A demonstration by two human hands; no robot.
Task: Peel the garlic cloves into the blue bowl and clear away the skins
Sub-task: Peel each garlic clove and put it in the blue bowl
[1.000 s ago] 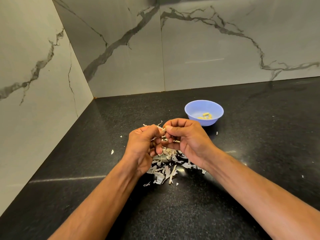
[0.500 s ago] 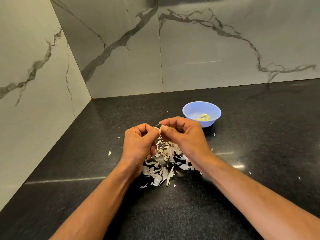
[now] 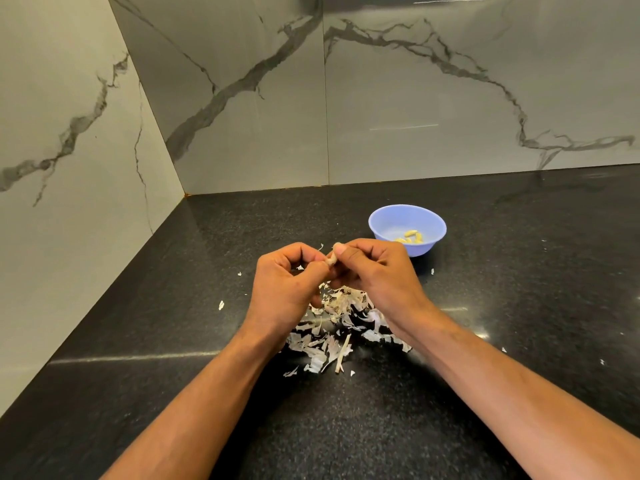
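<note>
Black speckled counter [image 3: 519, 341], marbled walls [image 3: 450, 98] — both hands' grip pinches, seemingly, 1 garlic clove [image 3: 331, 260]

Both hands meet above the counter [image 3: 519, 323], the left hand [image 3: 284, 289] to the left of the right hand [image 3: 377, 275], a clove [image 3: 331, 260] between their fingertips. The skins [image 3: 337, 327] lie heaped on the counter under and just before the hands. The bowl [image 3: 407, 227] stands behind and right of the hands, with peeled cloves [image 3: 411, 236] in it. Stray flakes [image 3: 221, 305] lie left of the heap.
</note>
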